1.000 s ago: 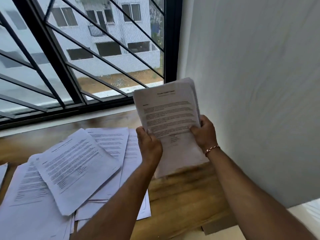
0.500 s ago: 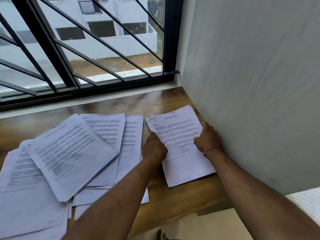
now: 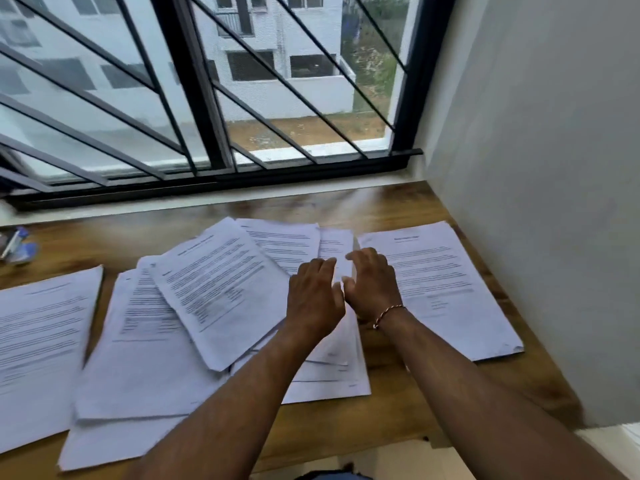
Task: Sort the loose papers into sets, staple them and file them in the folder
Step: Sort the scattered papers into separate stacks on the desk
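— The hands?
— Both have let go: left hand (image 3: 313, 299) and right hand (image 3: 372, 289) hover with fingers relaxed and empty over the scattered white printed sheets (image 3: 214, 289).
— And the squared white paper stack (image 3: 446, 292)?
— Laid flat just right of the fingers. One set is sorted; stapling remains, I'd say.

White papers (image 3: 221, 289) with black print, brown wood-grain table (image 3: 391, 403), black window bars (image 3: 194, 81)
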